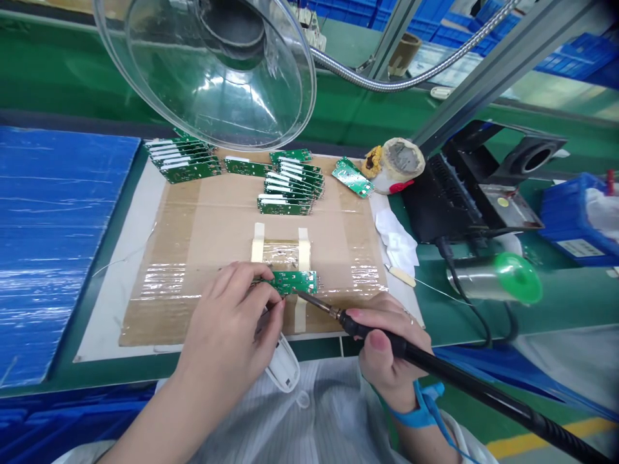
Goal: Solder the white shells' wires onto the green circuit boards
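Note:
A green circuit board (296, 282) lies at the near side of a taped pad (281, 254) on the cardboard. My left hand (236, 322) is closed at the board's left end, thumb and fingers pinching by its edge; whether a thin wire is also between them I cannot tell. My right hand (394, 341) grips a black soldering iron (401, 348). The iron's tip touches or nearly touches the board's lower edge, close to my left fingertips. Partly under my left hand, a white plastic casing (284, 367) sticks out over the table's front edge.
Several boards stand in rows (290, 187) at the back, and one board (353, 177) lies apart. A clear fume hood (207, 71) hangs above. At the right are a round tip-cleaning pot (402, 160), black equipment (449, 187), a solder spool (493, 278) and a blue bin (578, 219).

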`<action>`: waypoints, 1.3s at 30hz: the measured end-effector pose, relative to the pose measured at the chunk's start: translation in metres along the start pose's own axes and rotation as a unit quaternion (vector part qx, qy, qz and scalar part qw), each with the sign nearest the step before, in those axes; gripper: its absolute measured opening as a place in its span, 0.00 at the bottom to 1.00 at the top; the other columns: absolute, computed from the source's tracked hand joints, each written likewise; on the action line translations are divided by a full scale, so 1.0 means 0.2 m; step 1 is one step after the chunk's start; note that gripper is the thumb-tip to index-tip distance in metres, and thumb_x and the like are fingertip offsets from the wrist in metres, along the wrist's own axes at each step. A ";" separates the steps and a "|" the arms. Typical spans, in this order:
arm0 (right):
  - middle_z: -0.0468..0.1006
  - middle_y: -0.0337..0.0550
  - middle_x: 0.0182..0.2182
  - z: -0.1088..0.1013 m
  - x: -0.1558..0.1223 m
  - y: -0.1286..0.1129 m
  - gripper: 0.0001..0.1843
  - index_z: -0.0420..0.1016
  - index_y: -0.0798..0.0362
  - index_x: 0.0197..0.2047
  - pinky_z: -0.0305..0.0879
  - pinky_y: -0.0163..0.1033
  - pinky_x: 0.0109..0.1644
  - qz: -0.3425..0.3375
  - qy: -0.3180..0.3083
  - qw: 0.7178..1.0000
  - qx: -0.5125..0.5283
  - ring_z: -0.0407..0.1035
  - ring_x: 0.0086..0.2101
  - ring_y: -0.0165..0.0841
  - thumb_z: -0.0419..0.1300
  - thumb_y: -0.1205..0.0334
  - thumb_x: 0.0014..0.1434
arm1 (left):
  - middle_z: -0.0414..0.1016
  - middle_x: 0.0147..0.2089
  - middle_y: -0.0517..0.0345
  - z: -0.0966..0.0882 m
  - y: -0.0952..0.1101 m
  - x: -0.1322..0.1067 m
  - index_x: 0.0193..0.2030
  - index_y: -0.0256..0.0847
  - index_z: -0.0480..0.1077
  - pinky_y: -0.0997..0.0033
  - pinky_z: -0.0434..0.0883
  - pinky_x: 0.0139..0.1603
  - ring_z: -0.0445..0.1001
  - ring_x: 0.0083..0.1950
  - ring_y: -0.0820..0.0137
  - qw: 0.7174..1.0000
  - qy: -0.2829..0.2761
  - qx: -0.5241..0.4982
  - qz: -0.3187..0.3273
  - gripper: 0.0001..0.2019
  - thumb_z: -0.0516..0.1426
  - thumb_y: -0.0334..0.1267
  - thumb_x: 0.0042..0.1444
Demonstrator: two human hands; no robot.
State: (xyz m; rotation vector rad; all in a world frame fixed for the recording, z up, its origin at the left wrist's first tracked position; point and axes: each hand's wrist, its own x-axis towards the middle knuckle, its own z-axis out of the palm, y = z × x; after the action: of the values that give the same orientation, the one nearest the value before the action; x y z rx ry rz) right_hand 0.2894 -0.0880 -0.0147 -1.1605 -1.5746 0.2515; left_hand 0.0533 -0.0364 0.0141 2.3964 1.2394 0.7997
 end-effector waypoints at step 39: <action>0.82 0.39 0.28 0.02 0.15 0.04 0.14 0.87 0.47 0.51 0.74 0.41 0.27 0.059 0.116 0.991 0.021 0.74 0.23 0.32 0.61 0.51 0.79 | 0.82 0.47 0.58 -0.09 -0.08 -0.01 0.50 0.44 0.74 0.56 0.69 0.60 0.75 0.54 0.61 0.997 0.000 -0.001 0.081 0.08 0.58 0.25 0.76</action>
State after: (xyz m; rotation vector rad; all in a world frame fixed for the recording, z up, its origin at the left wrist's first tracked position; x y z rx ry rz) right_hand 0.2936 -0.0590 -0.0021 -1.2073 -1.2949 0.2183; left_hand 0.0295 -0.0286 0.0193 2.5198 1.0539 0.8458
